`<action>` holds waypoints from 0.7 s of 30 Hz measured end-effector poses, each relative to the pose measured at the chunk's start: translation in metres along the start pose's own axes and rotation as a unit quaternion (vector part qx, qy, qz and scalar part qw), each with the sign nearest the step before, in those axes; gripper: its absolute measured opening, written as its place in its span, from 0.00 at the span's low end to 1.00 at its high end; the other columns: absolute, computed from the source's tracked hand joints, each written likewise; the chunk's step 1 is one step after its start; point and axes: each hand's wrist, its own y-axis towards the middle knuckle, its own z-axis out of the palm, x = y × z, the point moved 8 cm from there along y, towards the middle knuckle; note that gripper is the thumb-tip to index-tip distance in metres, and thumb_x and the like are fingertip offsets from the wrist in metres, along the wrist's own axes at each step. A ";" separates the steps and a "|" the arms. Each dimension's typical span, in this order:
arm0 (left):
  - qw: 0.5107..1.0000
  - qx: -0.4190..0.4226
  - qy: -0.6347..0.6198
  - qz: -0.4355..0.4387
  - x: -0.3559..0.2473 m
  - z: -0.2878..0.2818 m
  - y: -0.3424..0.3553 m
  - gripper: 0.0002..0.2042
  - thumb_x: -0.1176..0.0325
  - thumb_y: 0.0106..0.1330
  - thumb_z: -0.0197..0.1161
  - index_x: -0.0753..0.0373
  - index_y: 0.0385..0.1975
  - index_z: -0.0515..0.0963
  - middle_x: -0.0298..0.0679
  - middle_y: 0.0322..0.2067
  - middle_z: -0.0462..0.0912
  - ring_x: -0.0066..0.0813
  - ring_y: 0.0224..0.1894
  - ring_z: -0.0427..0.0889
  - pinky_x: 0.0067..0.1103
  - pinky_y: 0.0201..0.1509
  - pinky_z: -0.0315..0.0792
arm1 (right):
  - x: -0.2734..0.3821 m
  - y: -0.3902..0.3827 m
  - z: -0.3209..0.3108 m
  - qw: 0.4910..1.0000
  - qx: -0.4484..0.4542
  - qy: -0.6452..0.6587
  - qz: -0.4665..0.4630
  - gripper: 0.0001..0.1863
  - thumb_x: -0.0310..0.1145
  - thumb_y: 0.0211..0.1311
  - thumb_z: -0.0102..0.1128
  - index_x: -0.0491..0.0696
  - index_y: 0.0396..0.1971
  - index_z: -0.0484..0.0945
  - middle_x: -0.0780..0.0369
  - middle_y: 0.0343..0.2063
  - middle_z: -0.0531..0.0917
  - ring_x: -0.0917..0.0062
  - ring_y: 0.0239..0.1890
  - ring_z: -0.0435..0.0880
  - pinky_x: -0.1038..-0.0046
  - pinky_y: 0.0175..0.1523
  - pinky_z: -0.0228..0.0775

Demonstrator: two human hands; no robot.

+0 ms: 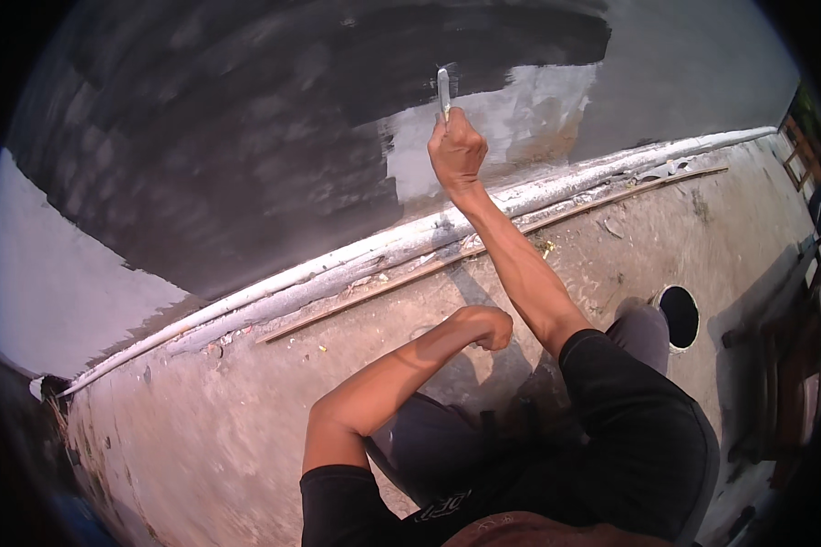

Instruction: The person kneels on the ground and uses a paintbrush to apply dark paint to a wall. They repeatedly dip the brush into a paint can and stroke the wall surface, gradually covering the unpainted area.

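My right hand is wrapped round the handle of a paintbrush, its head up against the wall. Dark grey paint covers much of that wall around a pale unpainted patch; the brush meets the wall near the patch's upper edge. Over my bent knee hangs my left hand, its fingers curled in, with nothing showing in it. A round bucket stands to the right of my right knee, its inside looking dark.
Along the foot of the wall runs a white pipe. A long thin wooden strip lies beside it on the rough concrete floor, among small debris. Another bare pale wall area is at the left. Wooden furniture stands at the right edge.
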 end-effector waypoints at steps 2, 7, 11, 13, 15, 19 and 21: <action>0.999 0.025 -0.018 -0.019 -0.001 0.004 -0.008 0.13 0.70 0.56 0.59 0.68 0.37 0.85 0.55 0.39 0.85 0.48 0.43 0.84 0.36 0.46 0.75 | 0.039 -0.020 0.021 0.997 0.034 0.063 -0.014 0.06 0.23 0.59 0.63 0.43 0.29 0.73 0.52 0.19 0.81 0.55 0.21 0.82 0.60 0.25 0.71; 1.000 0.007 -0.004 0.008 -0.001 -0.015 -0.010 0.14 0.69 0.58 0.59 0.64 0.41 0.85 0.52 0.42 0.86 0.44 0.47 0.83 0.34 0.50 0.73 | 0.088 -0.028 0.058 0.968 0.137 0.205 -0.039 0.07 0.25 0.58 0.65 0.43 0.31 0.75 0.54 0.20 0.81 0.57 0.23 0.83 0.62 0.27 0.72; 0.999 0.005 -0.008 0.034 0.022 0.009 0.011 0.09 0.71 0.54 0.62 0.62 0.33 0.87 0.46 0.31 0.86 0.39 0.35 0.84 0.34 0.35 0.74 | 0.037 0.002 0.049 0.964 0.150 0.219 -0.011 0.04 0.27 0.58 0.65 0.45 0.33 0.82 0.54 0.21 0.83 0.59 0.23 0.83 0.63 0.29 0.72; 0.999 0.001 0.016 0.031 0.022 0.007 0.014 0.09 0.69 0.53 0.61 0.66 0.29 0.85 0.49 0.28 0.85 0.46 0.32 0.82 0.37 0.35 0.73 | -0.026 0.029 0.027 0.979 0.116 0.164 0.025 0.05 0.28 0.59 0.64 0.44 0.33 0.82 0.54 0.21 0.83 0.61 0.23 0.84 0.65 0.29 0.73; 1.000 -0.010 0.016 0.018 0.015 -0.007 0.008 0.11 0.67 0.54 0.60 0.69 0.27 0.84 0.53 0.27 0.84 0.51 0.31 0.81 0.40 0.37 0.73 | -0.084 0.046 -0.005 0.989 0.087 0.099 0.061 0.08 0.32 0.58 0.64 0.44 0.34 0.83 0.54 0.20 0.83 0.63 0.21 0.84 0.65 0.29 0.73; 0.999 -0.014 -0.012 -0.046 0.027 -0.003 0.025 0.10 0.67 0.51 0.65 0.58 0.32 0.87 0.44 0.27 0.85 0.41 0.30 0.82 0.37 0.32 0.73 | -0.161 0.074 -0.072 0.994 -0.023 -0.056 0.089 0.06 0.32 0.57 0.63 0.45 0.31 0.84 0.52 0.19 0.83 0.55 0.25 0.85 0.58 0.32 0.73; 0.999 -0.006 -0.012 -0.039 0.023 -0.003 0.026 0.12 0.68 0.49 0.66 0.54 0.34 0.89 0.40 0.27 0.86 0.37 0.30 0.82 0.36 0.30 0.74 | -0.170 0.077 -0.085 0.987 -0.066 -0.116 0.094 0.05 0.31 0.57 0.63 0.45 0.30 0.82 0.51 0.19 0.83 0.53 0.26 0.85 0.56 0.32 0.73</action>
